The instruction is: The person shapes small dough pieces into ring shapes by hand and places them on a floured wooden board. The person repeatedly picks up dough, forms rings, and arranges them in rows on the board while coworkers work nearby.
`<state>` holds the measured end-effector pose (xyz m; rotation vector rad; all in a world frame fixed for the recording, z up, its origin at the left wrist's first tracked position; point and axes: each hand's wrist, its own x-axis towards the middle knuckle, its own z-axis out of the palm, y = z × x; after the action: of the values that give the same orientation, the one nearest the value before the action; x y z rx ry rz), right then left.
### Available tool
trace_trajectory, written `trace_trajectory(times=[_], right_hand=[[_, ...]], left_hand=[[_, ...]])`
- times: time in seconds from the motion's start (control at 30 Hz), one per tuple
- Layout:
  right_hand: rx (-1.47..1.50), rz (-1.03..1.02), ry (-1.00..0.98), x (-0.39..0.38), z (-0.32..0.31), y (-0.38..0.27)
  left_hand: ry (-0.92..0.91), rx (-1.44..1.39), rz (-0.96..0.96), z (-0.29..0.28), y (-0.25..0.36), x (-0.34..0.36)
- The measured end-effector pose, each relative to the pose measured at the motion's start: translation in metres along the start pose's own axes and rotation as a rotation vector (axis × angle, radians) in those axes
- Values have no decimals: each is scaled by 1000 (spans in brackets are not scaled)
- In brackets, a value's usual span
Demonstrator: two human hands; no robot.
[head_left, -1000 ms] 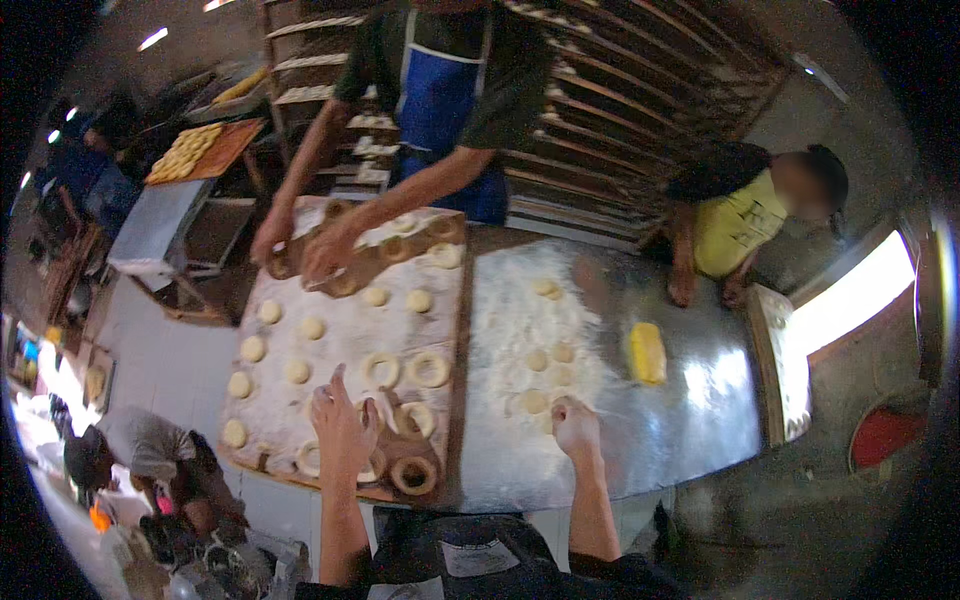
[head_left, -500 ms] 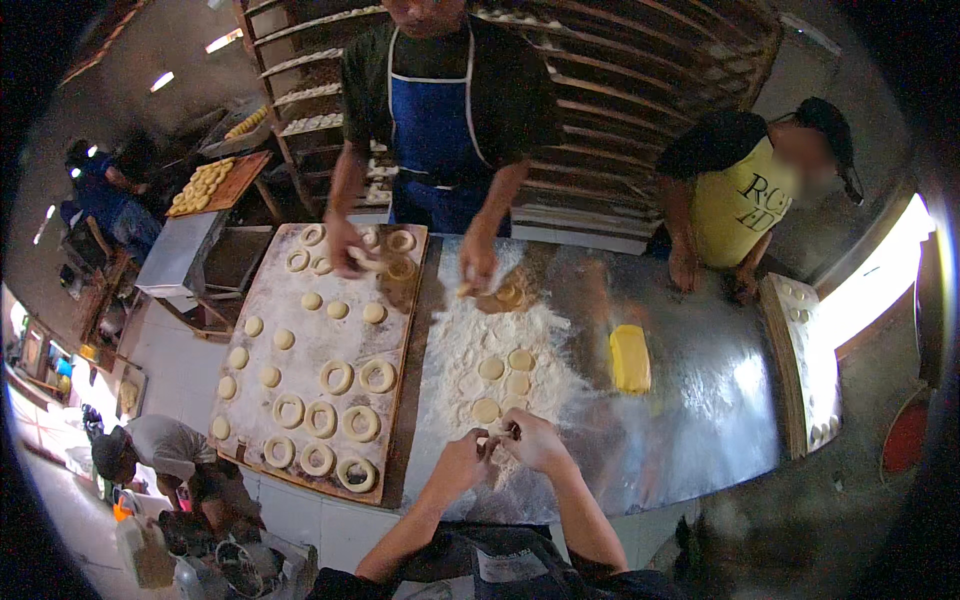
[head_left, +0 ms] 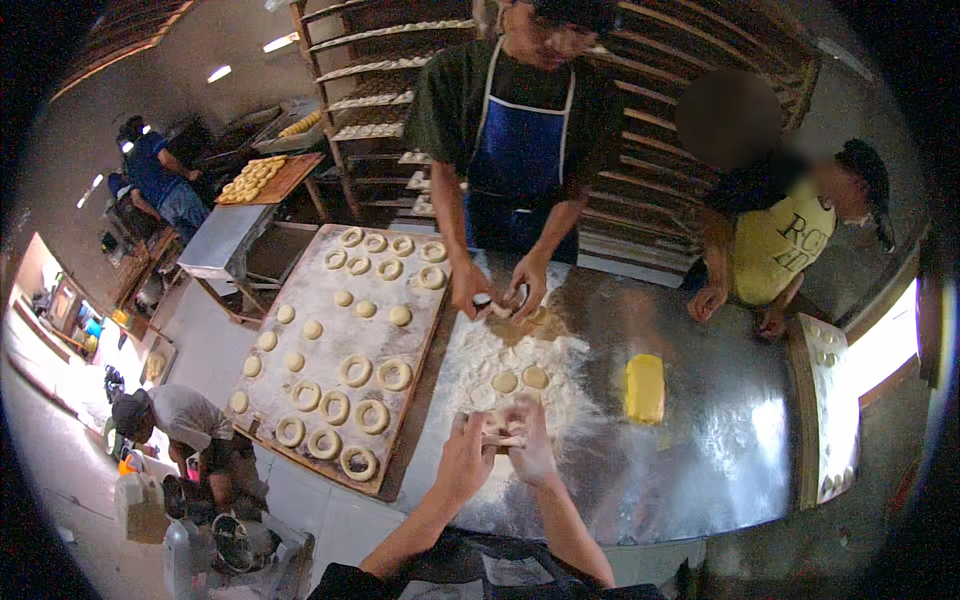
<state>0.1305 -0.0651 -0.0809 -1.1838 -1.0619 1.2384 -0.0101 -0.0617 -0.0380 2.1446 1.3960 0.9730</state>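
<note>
White flour (head_left: 462, 368) is spread on the metal worktop (head_left: 690, 470), presumably against sticking; over its near side, a dough piece (head_left: 504, 441) is pinched by the fingers of the left hand (head_left: 465, 456) and right hand (head_left: 532, 448) (seemingly steadied from both ends).

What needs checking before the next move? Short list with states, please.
1. Dough piece supported: ok, it spans between the left hand and the right hand.
2. Dough ends joined: cannot tell, the fingers cover them and the right hand is blurred.
3. Flour on the work area: ok, spread on the table ahead of the hands.
4. Loose dough rounds apart from the hands: ok, two lie flat on the flour just beyond the fingers.
5. Co-worker's hands apart from yours: ok, they work at the far side.
6. Yellow block out of the way: ok, off to the right.
</note>
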Motion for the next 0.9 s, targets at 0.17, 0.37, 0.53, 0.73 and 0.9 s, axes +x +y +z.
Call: trace_trajectory(times=[0.17, 0.37, 0.53, 0.73, 0.9], right_hand=[[992, 240, -286, -15, 2, -10], [-414, -147, -182, 4, 53, -23], [-228, -406, -275, 23, 109, -29], [112, -41, -296, 52, 173, -17], [150, -221, -279, 79, 230, -5]], left_hand=[[44, -697, -49, -1, -13, -10], [144, -784, -208, -28, -37, -20], [229, -163, -6, -60, -74, -15], [225, -328, -263, -108, -128, -9], [214, -278, -224, -150, -174, 10]])
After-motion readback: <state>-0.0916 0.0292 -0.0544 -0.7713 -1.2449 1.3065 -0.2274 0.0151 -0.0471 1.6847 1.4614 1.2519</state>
